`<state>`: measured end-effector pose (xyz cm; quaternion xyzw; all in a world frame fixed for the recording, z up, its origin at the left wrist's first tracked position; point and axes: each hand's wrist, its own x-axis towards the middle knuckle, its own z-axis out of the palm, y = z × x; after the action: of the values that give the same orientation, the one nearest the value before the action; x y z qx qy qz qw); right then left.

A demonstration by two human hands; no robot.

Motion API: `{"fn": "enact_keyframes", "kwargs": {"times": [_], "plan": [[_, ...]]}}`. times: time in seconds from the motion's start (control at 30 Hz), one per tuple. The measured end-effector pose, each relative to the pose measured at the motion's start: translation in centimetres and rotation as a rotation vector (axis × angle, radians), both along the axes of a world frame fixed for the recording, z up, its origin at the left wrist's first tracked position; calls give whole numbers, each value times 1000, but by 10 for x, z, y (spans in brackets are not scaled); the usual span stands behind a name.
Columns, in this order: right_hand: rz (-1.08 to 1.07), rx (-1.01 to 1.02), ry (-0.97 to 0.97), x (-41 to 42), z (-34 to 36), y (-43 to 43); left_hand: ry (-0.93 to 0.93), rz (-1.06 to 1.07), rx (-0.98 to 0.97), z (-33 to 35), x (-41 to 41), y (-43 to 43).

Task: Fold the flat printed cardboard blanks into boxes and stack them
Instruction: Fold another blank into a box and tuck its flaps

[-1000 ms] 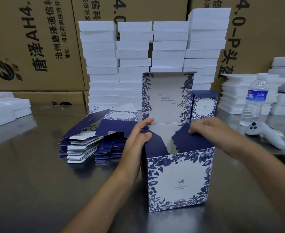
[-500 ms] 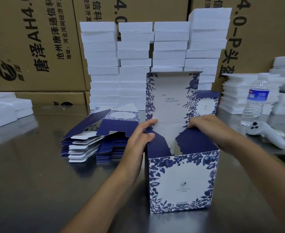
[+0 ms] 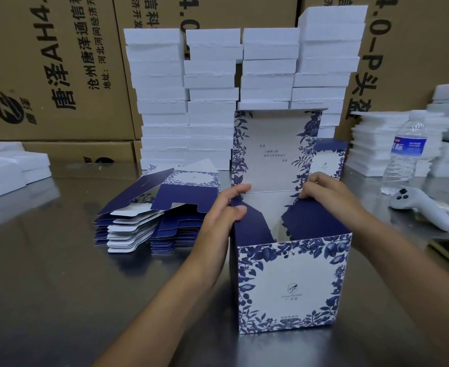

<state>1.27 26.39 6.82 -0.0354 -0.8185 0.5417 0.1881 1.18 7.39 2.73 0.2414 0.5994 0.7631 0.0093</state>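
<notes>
A blue-and-white floral box (image 3: pixel 292 284) stands upright on the steel table in front of me, its lid panel (image 3: pixel 276 149) raised at the back. My left hand (image 3: pixel 223 210) grips the box's left top corner, thumb on the dark blue left flap. My right hand (image 3: pixel 326 194) pinches the right side flap near the lid's hinge, and that flap is tilted inward. A pile of flat blue blanks (image 3: pixel 152 215) lies to the left of the box. A finished box (image 3: pixel 329 157) stands behind the lid.
Tall stacks of white foam blocks (image 3: pixel 212 96) stand behind, in front of brown cartons (image 3: pixel 46 67). More foam lies at the far left (image 3: pixel 9 168) and right (image 3: pixel 393 144). A water bottle (image 3: pixel 406 152) and a white controller (image 3: pixel 424 207) are at the right.
Both hands have slid back along the box's top edges toward the lid hinge. The side flaps are folded further inward. The box stays in place.
</notes>
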Motion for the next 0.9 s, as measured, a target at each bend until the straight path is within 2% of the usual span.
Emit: {"fn": "enact_keyframes", "kwargs": {"times": [0.17, 0.33, 0.4, 0.47, 0.53, 0.63, 0.77, 0.9], "plan": [[82, -325, 24, 3, -6, -1, 81, 60, 30, -1, 1, 3], [-37, -354, 81, 5, -15, -1, 130, 28, 23, -2, 5, 5], [78, -565, 115, 8, -17, -2, 93, -20, 27, -2, 8, 7], [144, -660, 106, 9, -18, -1, 62, -19, 21, -4, 8, 9], [82, -626, 70, 6, -16, 1, 25, 13, 34, -5, 7, 10], [12, -407, 59, 9, -12, 0, -20, 45, 25, -6, 8, 8], [232, -520, -74, 14, -10, 0, -18, 76, 21, -1, 6, 5], [285, -503, -204, 12, -1, 2, -15, 50, -25, 4, -1, 0]]}}
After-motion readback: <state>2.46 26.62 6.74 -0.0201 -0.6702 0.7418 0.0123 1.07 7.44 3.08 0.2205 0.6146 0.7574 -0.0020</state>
